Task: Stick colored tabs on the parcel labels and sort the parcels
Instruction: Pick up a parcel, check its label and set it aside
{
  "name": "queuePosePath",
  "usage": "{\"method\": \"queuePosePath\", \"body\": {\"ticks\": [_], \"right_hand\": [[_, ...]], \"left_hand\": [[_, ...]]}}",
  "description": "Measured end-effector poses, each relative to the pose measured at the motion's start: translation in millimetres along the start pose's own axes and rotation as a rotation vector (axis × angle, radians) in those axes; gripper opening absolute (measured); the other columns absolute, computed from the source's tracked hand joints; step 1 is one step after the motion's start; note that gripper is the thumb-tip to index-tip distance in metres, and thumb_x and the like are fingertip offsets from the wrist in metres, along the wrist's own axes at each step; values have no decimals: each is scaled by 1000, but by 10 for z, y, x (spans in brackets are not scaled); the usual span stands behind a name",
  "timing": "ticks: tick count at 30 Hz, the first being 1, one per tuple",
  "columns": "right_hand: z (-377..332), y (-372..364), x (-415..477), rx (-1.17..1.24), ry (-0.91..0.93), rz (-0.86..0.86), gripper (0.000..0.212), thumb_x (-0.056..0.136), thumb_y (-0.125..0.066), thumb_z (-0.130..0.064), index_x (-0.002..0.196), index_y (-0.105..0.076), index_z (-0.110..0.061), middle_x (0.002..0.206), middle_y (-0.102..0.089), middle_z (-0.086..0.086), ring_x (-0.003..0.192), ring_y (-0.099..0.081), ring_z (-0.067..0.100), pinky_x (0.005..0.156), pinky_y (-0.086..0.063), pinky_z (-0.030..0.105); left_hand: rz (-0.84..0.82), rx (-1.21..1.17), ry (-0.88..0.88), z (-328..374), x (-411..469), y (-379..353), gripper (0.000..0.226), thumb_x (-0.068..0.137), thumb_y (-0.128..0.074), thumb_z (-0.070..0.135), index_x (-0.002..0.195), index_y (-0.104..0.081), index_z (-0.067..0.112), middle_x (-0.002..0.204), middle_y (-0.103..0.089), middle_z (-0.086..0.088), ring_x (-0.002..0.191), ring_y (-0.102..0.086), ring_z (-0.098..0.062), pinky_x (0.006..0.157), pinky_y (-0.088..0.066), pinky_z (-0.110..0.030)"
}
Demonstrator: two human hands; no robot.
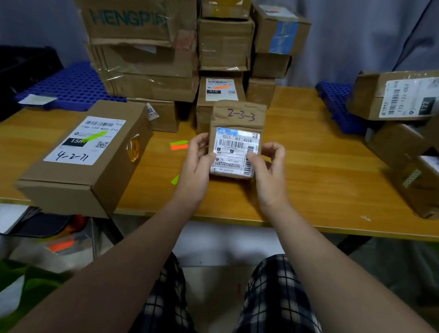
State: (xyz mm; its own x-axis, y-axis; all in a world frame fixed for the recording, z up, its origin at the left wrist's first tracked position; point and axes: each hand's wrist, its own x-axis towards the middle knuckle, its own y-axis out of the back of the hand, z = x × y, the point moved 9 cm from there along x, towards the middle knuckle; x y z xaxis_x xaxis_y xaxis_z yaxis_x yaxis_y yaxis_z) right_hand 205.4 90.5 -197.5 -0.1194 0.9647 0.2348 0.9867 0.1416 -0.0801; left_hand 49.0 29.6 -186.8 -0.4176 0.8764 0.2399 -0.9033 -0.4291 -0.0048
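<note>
Two bare forearms extend forward from the bottom edge, above legs in plaid shorts (270, 296). Left hand (197, 162) grips the left edge of the small parcel (237, 119): thumb on the front face at the lower left corner of the shipping label (235, 152), fingers curled behind. Right hand (269, 169) grips the right edge: thumb laid on the label's side barcode, fingers curled beside the parcel.

Both hands are thus closed on the small parcel. It is held upright, label toward the camera, over the middle of the wooden table (314, 171). Whether its lower edge touches the table cannot be determined. The wrapping is brown paper, with "2-3-3" handwritten above the label.

Loose tabs (179, 145), one green and one orange, lie overlapping on the table just left of the left hand. A single green tab (175, 179) lies nearer the front edge, beside the left wrist.

At the left, a long carton (85, 174) lies flat at the table's front edge. Its label carries a green tab strip (96, 135) and the handwritten mark "4-2-71".

Directly behind the small parcel stands a rear carton (203, 114); its label carries an orange tab strip (221, 88). Stacked cartons (142, 60) rise behind it. Blue perforated trays (72, 84) lie at the rear left and rear right. Tilted cartons (395, 99) are piled at the right side of the table.
</note>
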Motion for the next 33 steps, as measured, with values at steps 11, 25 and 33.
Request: {"method": "queuePosePath", "body": {"ticks": [11,25,33], "right_hand": [[58,80,54,-139,26,220,33,89,-60,-38,111,-48,-16,105,-58,2,89,-57,11,78,-51,30],[14,-57,95,-283,99,195,41,81,-50,-50,112,-46,-24,116,-55,2,103,-56,18,88,-50,45],[-353,-46,41,-346,305,229,24,82,-57,-21,105,-63,-20,113,-51,-1,112,-48,17,98,-42,47]], "left_hand": [[131,589,-69,40,123,329,38,103,-34,32,124,-59,12,123,-55,-5,120,-41,-18,93,-23,-19],[-115,1334,370,-385,867,610,47,92,-59,40,125,-52,7,130,-50,-17,121,-45,-34,98,-41,-41],[38,464,208,50,538,526,20,89,-65,25,104,-60,11,88,-63,-6,76,-58,-15,71,-49,-32]]}}
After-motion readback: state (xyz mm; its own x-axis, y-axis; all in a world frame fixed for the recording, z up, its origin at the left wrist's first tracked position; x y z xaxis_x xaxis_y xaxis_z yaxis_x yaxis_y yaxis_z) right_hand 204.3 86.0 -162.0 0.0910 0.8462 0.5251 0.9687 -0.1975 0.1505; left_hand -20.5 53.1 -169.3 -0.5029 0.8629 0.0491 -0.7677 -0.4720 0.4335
